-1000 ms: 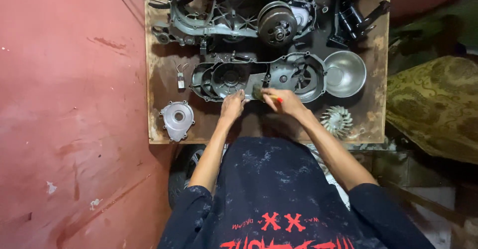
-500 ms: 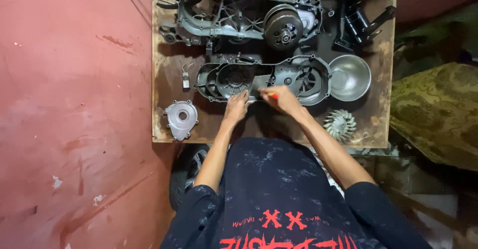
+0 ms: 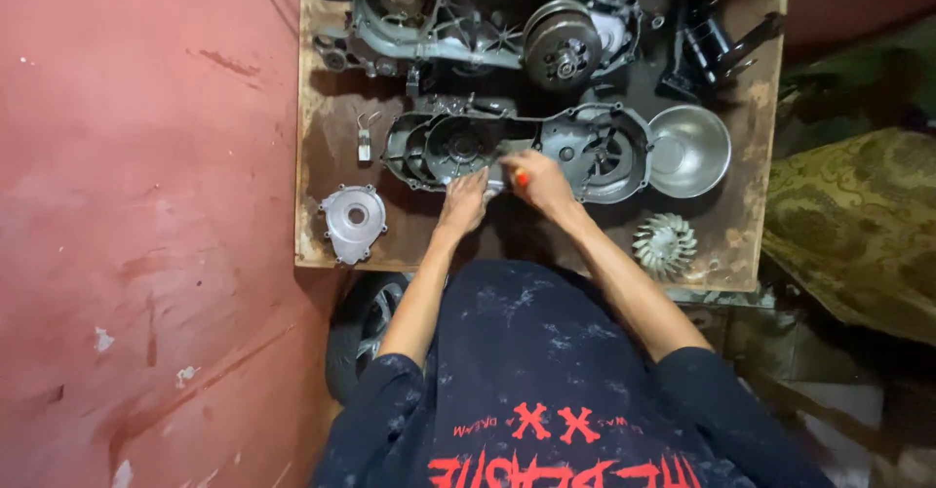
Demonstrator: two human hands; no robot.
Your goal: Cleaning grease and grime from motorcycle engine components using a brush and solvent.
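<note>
Head view, near edge first: a dark printed shirt [image 3: 546, 390] fills the foreground, both forearms extending onto a worn brown wooden board [image 3: 312, 156]. Left hand [image 3: 464, 200] rests with fingers curled against the near rim of a long dark grey cast-metal engine cover [image 3: 517, 147]. Right hand [image 3: 539, 182] is clenched around a red-handled tool [image 3: 521, 180], probably a screwdriver; its tip is hidden. A silver finned fan wheel [image 3: 665, 245] and a small pale grey round cover plate [image 3: 352, 221] lie nearer. A shiny steel bowl [image 3: 688, 152] sits beside the cover. Farthest lies a grey engine crankcase assembly [image 3: 487, 25].
</note>
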